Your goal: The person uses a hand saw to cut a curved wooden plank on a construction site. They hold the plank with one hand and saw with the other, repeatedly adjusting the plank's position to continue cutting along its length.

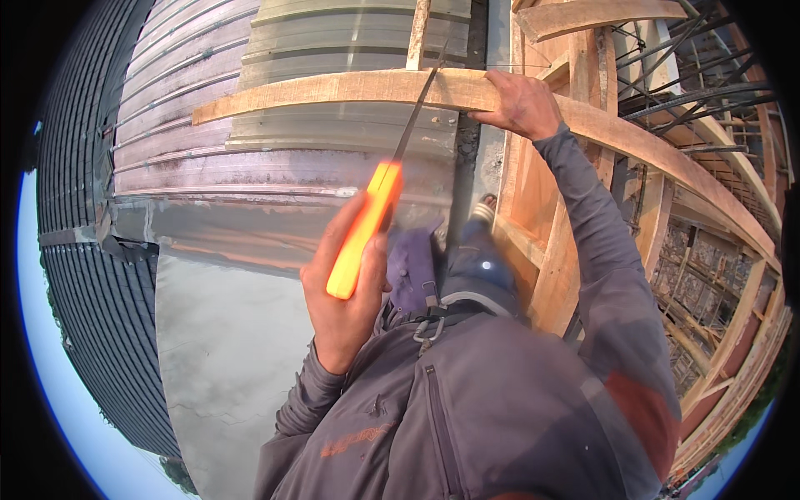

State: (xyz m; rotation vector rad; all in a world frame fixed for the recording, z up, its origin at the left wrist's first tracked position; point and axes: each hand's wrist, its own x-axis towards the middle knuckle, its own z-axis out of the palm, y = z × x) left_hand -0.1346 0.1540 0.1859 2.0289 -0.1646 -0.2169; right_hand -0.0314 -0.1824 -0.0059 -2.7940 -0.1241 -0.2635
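A handsaw (367, 229) with a bright orange-yellow handle and a thin dark blade is gripped in my left hand (340, 292), fingers wrapped round the handle. Its blade slants up and crosses a long wooden board (325, 89); whether it has cut into the wood I cannot tell. To the right of the blade, my right hand (527, 106) is closed over the same board, thumb on the near side. The board runs from the left over metal sheeting and continues right past my forearm.
Timber formwork (542, 275) and dark steel bars (708, 96) fill the right side. Ribbed metal roofing (183, 92) lies to the left, beside a pale flat slab (221, 333). A narrow upright batten (418, 33) meets the board's far edge. My foot (485, 208) is below, beside the formwork.
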